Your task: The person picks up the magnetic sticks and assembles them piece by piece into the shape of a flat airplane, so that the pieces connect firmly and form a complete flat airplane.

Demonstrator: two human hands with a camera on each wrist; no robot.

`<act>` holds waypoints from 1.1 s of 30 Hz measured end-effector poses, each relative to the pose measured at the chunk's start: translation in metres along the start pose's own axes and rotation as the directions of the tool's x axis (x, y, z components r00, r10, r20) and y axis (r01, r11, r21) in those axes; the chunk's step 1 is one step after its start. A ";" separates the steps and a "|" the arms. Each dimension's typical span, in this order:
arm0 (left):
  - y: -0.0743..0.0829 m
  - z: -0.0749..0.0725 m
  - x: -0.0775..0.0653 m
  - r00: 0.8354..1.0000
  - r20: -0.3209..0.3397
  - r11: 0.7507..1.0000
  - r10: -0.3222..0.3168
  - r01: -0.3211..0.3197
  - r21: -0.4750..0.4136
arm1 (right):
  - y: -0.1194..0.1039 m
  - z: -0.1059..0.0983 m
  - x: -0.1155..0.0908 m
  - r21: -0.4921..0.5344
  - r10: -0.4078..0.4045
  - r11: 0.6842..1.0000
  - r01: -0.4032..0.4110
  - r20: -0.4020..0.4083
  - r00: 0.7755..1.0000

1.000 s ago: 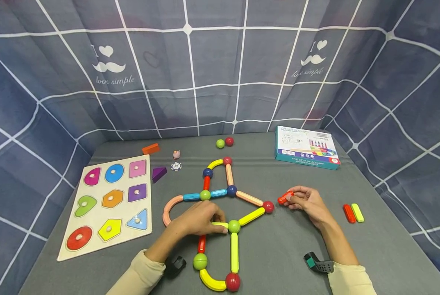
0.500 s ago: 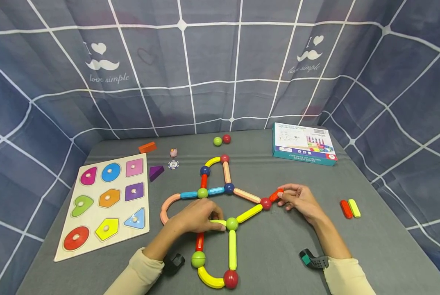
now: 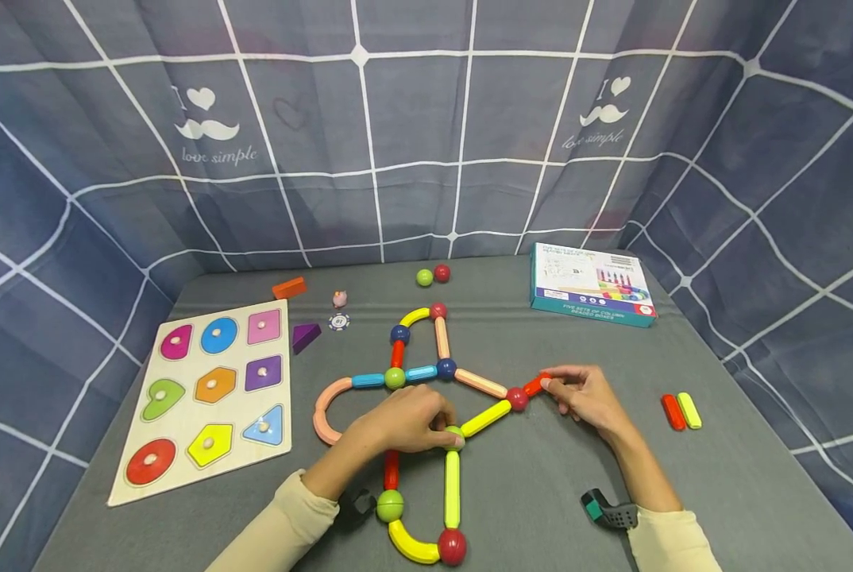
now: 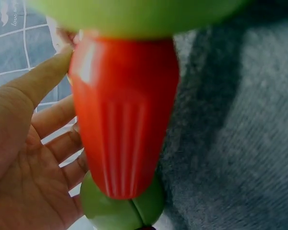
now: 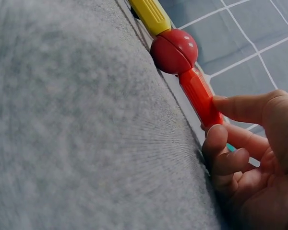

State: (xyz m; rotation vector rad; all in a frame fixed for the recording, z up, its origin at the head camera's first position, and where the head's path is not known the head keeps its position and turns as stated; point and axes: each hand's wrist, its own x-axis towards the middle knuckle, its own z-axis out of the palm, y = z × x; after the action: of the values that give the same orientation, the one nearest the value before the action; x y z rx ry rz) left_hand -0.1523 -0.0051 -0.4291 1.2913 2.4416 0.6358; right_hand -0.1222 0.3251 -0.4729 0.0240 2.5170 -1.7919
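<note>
In the head view, my right hand pinches a short red magnetic stick between thumb and fingers. The stick's end touches a red ball, which a yellow stick also meets. My left hand reaches over the figure of sticks and balls, thumb and fingers about a light green ball that they partly cover. From that ball a yellow stick and a yellow-green stick extend. Another red stick fills the left wrist view, with green balls at both ends.
Left of the figure lies a shape puzzle board. A red stick and a yellow-green one lie at right. Farther back are a box, a green ball, a red ball, a purple block and an orange block.
My right hand has moved left, bringing the red stick's end against the red ball. My left hand has shifted right, from the short yellow-green stick to the light green ball.
</note>
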 end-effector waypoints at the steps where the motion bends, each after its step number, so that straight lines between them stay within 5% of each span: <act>1: 0.000 0.001 0.000 1.000 -0.001 1.000 -0.006 0.006 0.002 | 0.000 0.000 0.001 0.004 -0.006 1.000 0.006 -0.001 1.000; 8: -0.004 -0.002 -0.001 0.999 -0.025 1.000 -0.029 0.029 0.003 | -0.038 -0.005 0.037 -0.018 -0.132 0.991 0.132 0.025 0.991; 15: -0.004 0.002 -0.002 0.999 -0.039 0.999 -0.034 0.034 -0.012 | -0.076 0.001 0.118 -0.035 -0.260 0.964 0.263 0.059 0.964; 21: -0.004 0.009 -0.003 0.998 -0.051 0.999 -0.022 0.020 -0.036 | -0.081 0.030 0.179 -0.087 -0.267 0.957 0.276 0.102 0.958; 27: -0.005 0.015 -0.004 0.998 -0.057 0.998 -0.010 0.006 -0.066 | -0.064 0.057 0.217 -0.098 -0.222 0.968 0.230 0.091 0.971; 33: -0.008 0.011 -0.005 0.997 -0.076 0.999 -0.002 -0.001 -0.050 | -0.057 0.079 0.249 -0.261 -0.292 0.913 0.315 0.124 0.948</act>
State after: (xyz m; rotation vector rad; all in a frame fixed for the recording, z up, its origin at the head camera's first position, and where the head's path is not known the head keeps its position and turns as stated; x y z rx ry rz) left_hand -0.1500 -0.0103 -0.4419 1.2694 2.4699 0.7542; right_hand -0.3709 0.2276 -0.4577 -0.4691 2.8088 -1.4626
